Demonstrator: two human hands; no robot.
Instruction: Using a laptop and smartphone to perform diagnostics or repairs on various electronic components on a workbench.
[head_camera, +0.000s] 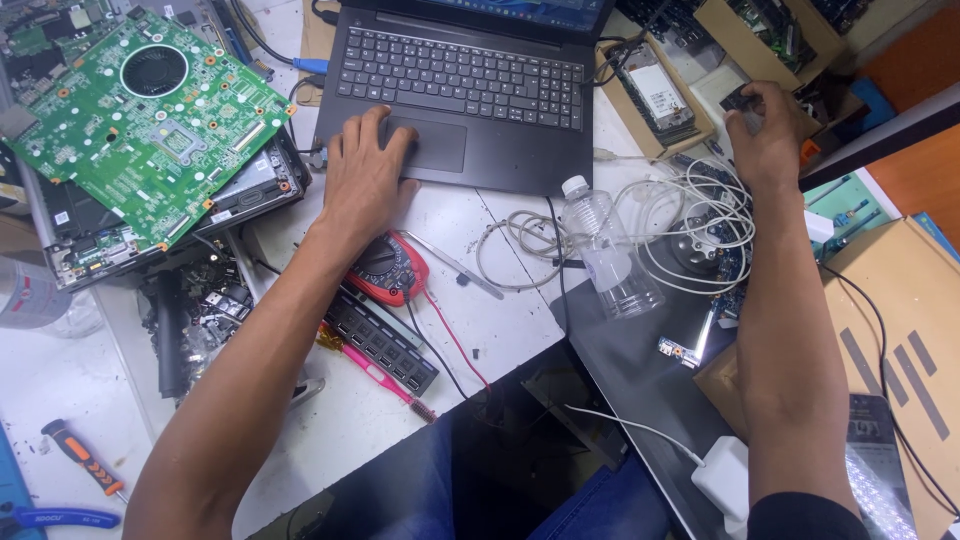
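Your left hand (365, 175) lies flat on the palm rest of the open black laptop (470, 90), fingers (372, 125) released and spread, the tips touching the left edge of the touchpad (432, 145) and grasping nothing. The laptop sits at the far middle of the white surface (350, 420), its keyboard facing you.

Your right hand (765, 135) reaches well off to the right, its fingers curled over a small dark object (737, 98) at the edge of the clutter; what that object is cannot be made out, and whether the fingers are truly clenched on it cannot be told from this view.

Just under your left wrist rests a red and black multimeter (388, 268), its red and black leads trailing toward you. Beside it lie a black strip of keys (380, 340) and a pink-handled tool (375, 372). A clear plastic bottle (608, 250) with a white cap lies tilted between your arms, beside a tangle of white cable (690, 225). To the far left, a green circuit board (150, 115) with a round fan sits tilted on top of an opened laptop chassis. An orange-handled screwdriver (80, 455) lies at the near left corner, and a white power adapter (722, 478) rests by your right elbow.
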